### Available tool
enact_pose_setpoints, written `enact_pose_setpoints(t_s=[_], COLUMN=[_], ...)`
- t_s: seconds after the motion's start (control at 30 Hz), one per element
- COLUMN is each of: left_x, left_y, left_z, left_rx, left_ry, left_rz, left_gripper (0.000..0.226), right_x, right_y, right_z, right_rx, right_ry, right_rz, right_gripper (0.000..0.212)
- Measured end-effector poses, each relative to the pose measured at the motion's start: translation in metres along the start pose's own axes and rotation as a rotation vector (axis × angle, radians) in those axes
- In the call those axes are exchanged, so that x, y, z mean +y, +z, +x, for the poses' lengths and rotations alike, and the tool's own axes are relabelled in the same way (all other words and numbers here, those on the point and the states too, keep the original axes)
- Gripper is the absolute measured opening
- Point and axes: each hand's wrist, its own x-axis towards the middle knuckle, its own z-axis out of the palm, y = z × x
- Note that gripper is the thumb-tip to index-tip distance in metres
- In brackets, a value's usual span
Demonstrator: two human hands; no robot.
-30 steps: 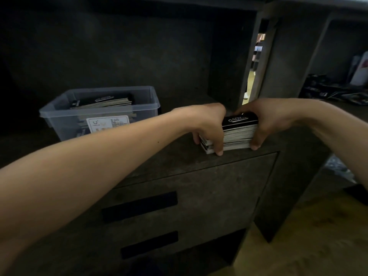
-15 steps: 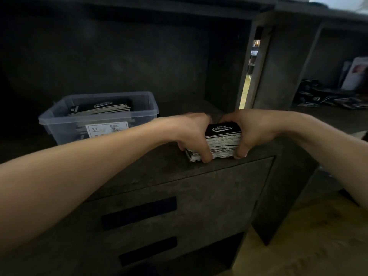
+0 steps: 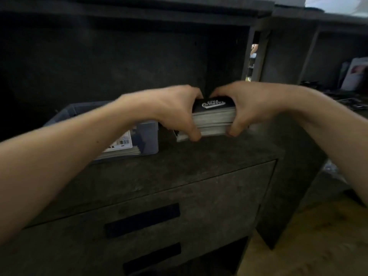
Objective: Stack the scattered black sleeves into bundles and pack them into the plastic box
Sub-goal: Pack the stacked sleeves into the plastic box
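Both hands clasp one bundle of black sleeves (image 3: 214, 120) between them above the dark stone-look counter (image 3: 199, 162). The left hand (image 3: 175, 110) wraps the bundle's left end, its fingers (image 3: 194, 135) curled down over the near face. The right hand (image 3: 253, 108) grips the right end the same way, fingers (image 3: 232, 132) hooked under the lower edge. The top sleeve is black with a white logo, too blurred to read, and pale edges of the stacked sleeves show below it. The lowest sleeves jut out a little to the left. Whether the bundle rests on the counter or hangs just above it cannot be told.

The plastic box (image 3: 148, 136) stands on the counter just left of the bundle, largely hidden behind the left forearm. A white label (image 3: 122, 141) sits on its near wall, and more stacked sleeves (image 3: 127, 152) show through the wall at the bottom.

Below the counter edge are two drawer fronts with dark slot handles (image 3: 142, 220). A wooden floor (image 3: 308, 246) lies to the near right, and a shelf (image 3: 338, 92) with blurred items is at the far right.
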Motion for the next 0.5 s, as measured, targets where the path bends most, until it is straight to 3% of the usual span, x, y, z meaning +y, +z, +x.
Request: enact_pose_setpoints(t_s=[0.2,0.5], left_x=[-0.033,-0.126], left_y=[-0.052,-0.078], left_z=[-0.016,-0.050], left_rx=[0.014,-0.036], left_ry=[-0.066,-0.298], left_rz=[0.038,0.107], left_gripper=[0.069,0.067], right_x=[-0.030,-0.095], right_y=[-0.022,-0.008], right_z=[0.030,0.098], right_rx=[0.088,0.006], right_ry=[-0.081,-0.120], right_rz=[0.098,0.581], right_gripper=[0.075,0.070])
